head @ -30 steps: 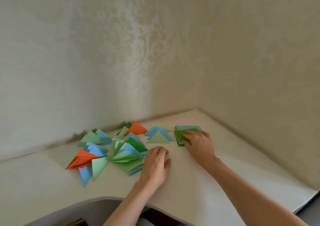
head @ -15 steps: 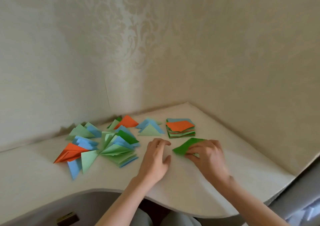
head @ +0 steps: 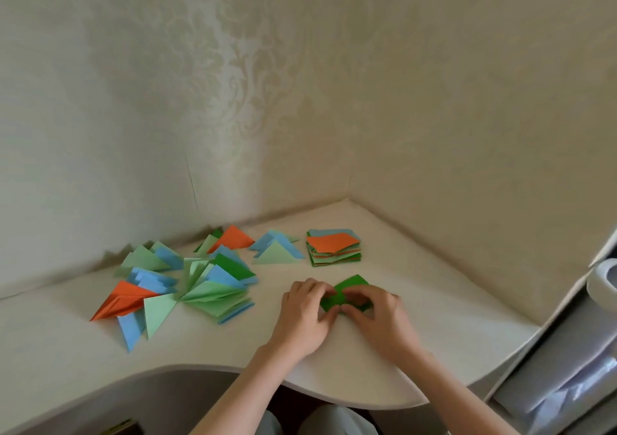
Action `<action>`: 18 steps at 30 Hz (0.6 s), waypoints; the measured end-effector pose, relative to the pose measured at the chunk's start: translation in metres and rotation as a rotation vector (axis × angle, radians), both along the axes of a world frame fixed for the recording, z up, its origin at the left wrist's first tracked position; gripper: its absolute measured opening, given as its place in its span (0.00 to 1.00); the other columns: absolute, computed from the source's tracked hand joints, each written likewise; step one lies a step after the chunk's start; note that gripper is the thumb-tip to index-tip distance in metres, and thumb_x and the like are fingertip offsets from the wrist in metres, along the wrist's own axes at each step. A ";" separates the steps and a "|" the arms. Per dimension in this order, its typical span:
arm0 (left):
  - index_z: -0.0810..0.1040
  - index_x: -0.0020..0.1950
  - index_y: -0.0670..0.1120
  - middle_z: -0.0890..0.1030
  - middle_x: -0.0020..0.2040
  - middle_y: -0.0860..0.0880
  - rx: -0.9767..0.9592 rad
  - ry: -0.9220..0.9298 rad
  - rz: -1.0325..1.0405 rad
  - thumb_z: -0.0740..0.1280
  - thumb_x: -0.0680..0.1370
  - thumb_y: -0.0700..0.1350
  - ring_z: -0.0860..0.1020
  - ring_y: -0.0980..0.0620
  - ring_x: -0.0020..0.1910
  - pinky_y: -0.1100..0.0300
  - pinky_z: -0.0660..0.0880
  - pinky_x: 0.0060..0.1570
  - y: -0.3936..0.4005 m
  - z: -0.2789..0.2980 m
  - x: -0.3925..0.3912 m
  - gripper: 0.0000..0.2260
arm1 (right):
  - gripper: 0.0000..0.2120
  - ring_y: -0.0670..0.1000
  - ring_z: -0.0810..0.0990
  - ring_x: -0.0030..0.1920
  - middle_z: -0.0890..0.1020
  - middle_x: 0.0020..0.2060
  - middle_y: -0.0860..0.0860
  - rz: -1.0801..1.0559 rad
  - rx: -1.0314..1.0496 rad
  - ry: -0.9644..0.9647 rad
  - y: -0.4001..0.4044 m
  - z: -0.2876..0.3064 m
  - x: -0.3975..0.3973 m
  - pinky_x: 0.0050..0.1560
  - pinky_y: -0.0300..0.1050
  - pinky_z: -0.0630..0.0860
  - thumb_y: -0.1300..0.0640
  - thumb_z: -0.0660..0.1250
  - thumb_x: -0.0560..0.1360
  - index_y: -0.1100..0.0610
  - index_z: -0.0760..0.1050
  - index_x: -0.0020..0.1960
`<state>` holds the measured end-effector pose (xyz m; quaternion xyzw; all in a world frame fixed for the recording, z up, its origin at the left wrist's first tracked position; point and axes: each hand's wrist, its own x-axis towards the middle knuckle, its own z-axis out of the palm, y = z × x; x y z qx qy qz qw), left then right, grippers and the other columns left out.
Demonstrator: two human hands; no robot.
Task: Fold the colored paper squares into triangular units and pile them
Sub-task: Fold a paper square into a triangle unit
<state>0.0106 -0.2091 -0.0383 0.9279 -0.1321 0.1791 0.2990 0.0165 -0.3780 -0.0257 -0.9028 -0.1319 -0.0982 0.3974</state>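
A dark green paper square point(head: 347, 292) lies on the white corner desk point(head: 417, 307) in front of me. My left hand point(head: 305, 316) pinches its left side, and my right hand point(head: 380, 317) pinches its right side, fingers curled over the sheet. Much of the paper is hidden under my fingers. Behind it sits a stack of unfolded squares point(head: 334, 247) with an orange sheet on top. To the left spreads a pile of folded triangles point(head: 200, 287) in light green, blue, orange and dark green.
Two wallpapered walls meet in the corner behind the desk. The desk's curved front edge point(head: 200, 368) runs just below my wrists. A grey cabinet with a white handle point(head: 601, 281) stands at the right.
My right hand took a green square off the stack and drew it toward me. My left hand moved from resting beside the pile onto the square. Both hands now hold it.
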 end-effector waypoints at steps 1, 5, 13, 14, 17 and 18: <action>0.75 0.59 0.52 0.75 0.55 0.56 0.016 0.007 0.024 0.65 0.77 0.53 0.70 0.54 0.56 0.60 0.64 0.54 -0.002 -0.001 0.001 0.12 | 0.12 0.35 0.78 0.43 0.82 0.42 0.39 -0.010 0.019 0.008 0.001 -0.001 0.000 0.44 0.26 0.72 0.52 0.74 0.70 0.48 0.81 0.53; 0.74 0.59 0.55 0.74 0.54 0.58 -0.002 0.095 0.083 0.66 0.76 0.53 0.69 0.54 0.57 0.61 0.61 0.52 -0.008 0.000 0.008 0.12 | 0.13 0.39 0.78 0.43 0.81 0.41 0.40 -0.069 0.046 0.044 0.004 -0.005 0.002 0.46 0.32 0.74 0.53 0.76 0.68 0.47 0.80 0.52; 0.78 0.56 0.54 0.77 0.49 0.60 -0.175 0.134 -0.003 0.69 0.74 0.41 0.72 0.55 0.53 0.54 0.70 0.57 0.004 -0.003 0.011 0.13 | 0.13 0.34 0.76 0.39 0.80 0.39 0.40 -0.018 0.022 0.161 -0.005 -0.001 0.012 0.42 0.22 0.68 0.61 0.74 0.68 0.49 0.81 0.51; 0.78 0.56 0.54 0.77 0.50 0.60 -0.184 0.116 -0.023 0.67 0.75 0.40 0.72 0.55 0.53 0.54 0.70 0.57 0.006 -0.004 0.009 0.13 | 0.13 0.33 0.76 0.42 0.80 0.41 0.40 -0.002 0.017 0.154 -0.007 -0.002 0.011 0.43 0.21 0.67 0.59 0.74 0.68 0.47 0.80 0.51; 0.79 0.56 0.53 0.78 0.50 0.61 -0.259 0.126 -0.060 0.63 0.76 0.37 0.73 0.57 0.54 0.56 0.72 0.57 0.011 -0.002 0.006 0.14 | 0.11 0.33 0.75 0.44 0.77 0.42 0.37 -0.014 -0.050 0.087 -0.006 -0.005 0.005 0.44 0.23 0.67 0.49 0.75 0.68 0.44 0.79 0.50; 0.79 0.57 0.53 0.78 0.50 0.62 -0.264 0.137 -0.068 0.63 0.76 0.37 0.73 0.58 0.55 0.57 0.72 0.58 0.012 -0.001 0.006 0.15 | 0.11 0.36 0.75 0.44 0.76 0.42 0.37 -0.020 -0.081 0.043 -0.004 -0.007 0.003 0.45 0.25 0.67 0.48 0.74 0.69 0.46 0.80 0.50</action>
